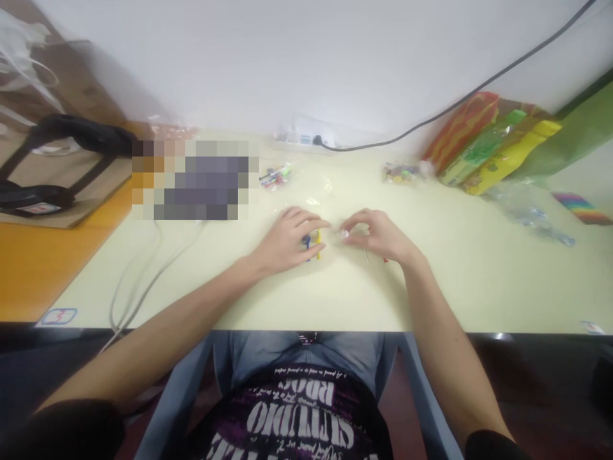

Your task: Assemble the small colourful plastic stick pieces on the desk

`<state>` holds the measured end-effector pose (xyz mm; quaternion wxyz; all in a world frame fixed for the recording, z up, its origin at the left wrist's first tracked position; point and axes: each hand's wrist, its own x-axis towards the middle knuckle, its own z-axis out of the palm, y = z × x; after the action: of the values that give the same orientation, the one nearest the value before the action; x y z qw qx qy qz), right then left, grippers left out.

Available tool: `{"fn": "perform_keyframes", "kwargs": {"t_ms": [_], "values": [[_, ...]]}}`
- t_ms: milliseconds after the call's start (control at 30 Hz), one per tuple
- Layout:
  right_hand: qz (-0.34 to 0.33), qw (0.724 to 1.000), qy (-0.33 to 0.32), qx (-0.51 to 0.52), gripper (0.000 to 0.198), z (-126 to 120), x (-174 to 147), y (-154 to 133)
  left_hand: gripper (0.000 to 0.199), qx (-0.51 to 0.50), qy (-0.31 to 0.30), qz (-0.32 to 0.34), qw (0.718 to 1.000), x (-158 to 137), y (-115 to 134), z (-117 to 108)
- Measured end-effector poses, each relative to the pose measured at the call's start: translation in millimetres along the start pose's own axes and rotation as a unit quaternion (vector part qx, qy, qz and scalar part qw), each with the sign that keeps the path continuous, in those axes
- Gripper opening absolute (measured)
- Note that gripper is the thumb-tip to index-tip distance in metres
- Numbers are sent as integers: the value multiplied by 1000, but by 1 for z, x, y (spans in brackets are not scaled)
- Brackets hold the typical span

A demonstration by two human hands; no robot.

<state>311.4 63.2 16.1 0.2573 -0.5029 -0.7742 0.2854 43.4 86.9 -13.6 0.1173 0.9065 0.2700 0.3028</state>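
My left hand (pixel 293 241) hovers low over the pale table, its thumb and fingers apart in a curve. A small blue piece (pixel 307 243) and a thin yellow piece (pixel 318 245) show in the gap between them; whether they are touched is unclear. My right hand (pixel 378 235) faces it, thumb and fingertips pinched on a small whitish, partly see-through piece (pixel 344 234), blurred. Just below this hand, a thin white stick (pixel 366 255) and a small red piece (pixel 385 260) show on the table.
Small colourful pieces in clear plastic (pixel 276 175) lie at the back, with another colourful bunch (pixel 401 172) to the right. A pixelated dark object (pixel 205 185), cables (pixel 143 291) and a black headband-like frame (pixel 67 160) are left. Green (pixel 493 144) and yellow bottle-shaped packs (pixel 512 156) stand right.
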Motion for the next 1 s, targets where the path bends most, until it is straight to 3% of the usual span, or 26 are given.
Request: {"fn": "perform_keyframes", "kwargs": {"t_ms": [167,367,533,633,700,800,1000], "values": [[-25,985,-14,170,45,9,3,-3,36,-38,-4,67,997,2,3,1],[-46,969,-35,239,43,23,6,-12,29,-59,35,80,994,0,-2,2],[-39,969,-40,242,43,25,7,-16,20,-87,21,85,992,0,-2,0],[-38,982,-14,185,35,18,6,-12,18,-95,31,68,993,1,-2,0],[-14,996,45,78,31,9,3,-5,19,-99,36,54,993,1,-3,-2],[28,990,114,-81,30,-6,-2,7,20,-110,34,42,992,1,-6,-4],[50,986,69,-142,19,-16,-10,17,20,-104,38,34,993,-1,-11,-5]]}}
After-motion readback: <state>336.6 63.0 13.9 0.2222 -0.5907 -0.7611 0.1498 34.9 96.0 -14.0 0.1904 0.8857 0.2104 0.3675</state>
